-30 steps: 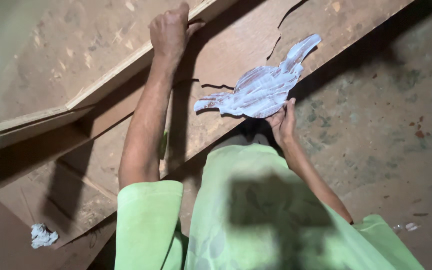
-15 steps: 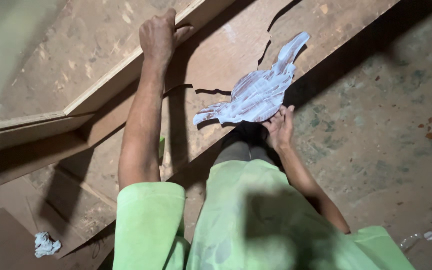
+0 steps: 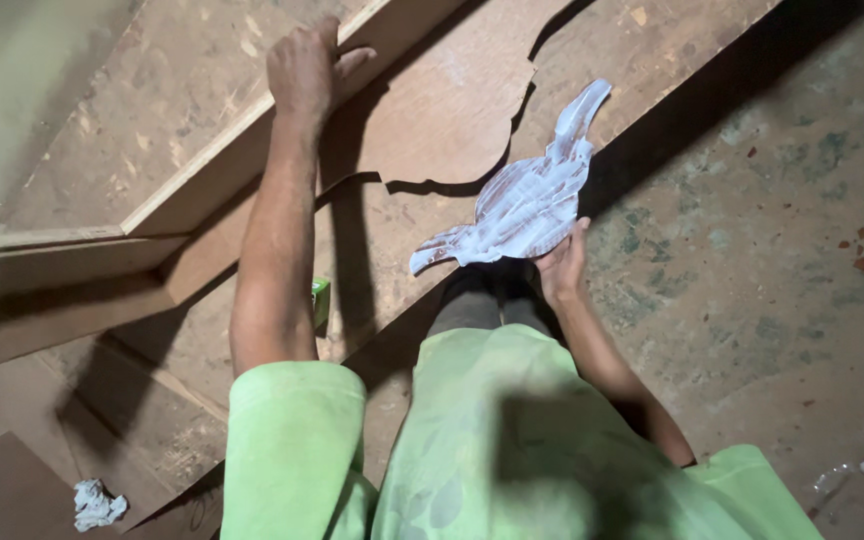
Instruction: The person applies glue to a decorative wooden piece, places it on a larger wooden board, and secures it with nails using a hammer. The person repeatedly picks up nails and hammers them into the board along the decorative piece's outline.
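The left hand [image 3: 304, 68] is in the upper middle of the frame, with the fingers curled over the edge of a long wooden strip [image 3: 202, 180] that runs from the upper middle down to the left. The right hand [image 3: 560, 268] is in the centre, and its fingers are closed on the lower edge of a curved white-coated piece [image 3: 527, 205], which it holds over a big wooden board [image 3: 652, 45]. This piece points to the upper right and looks like a shaped cutout with a white, streaky surface; I cannot tell what material it is.

Just left of the piece lies a brown shaped panel [image 3: 442, 120] with a wavy outline, flat on the board. A small green box [image 3: 321, 300] shows beside the left forearm, half hidden by it. A crumpled white rag [image 3: 94, 504] lies in the lower left corner, well apart from both hands.

The green shirt [image 3: 472, 450] of the person fills the lower middle and covers the floor below it. The left edge of the frame is blurred by something pale and near the camera. Dark shadows fall along the edge of the board.

To the right is the concrete floor [image 3: 772, 260], stained, with small bits of debris. The board ends there in a straight diagonal edge.
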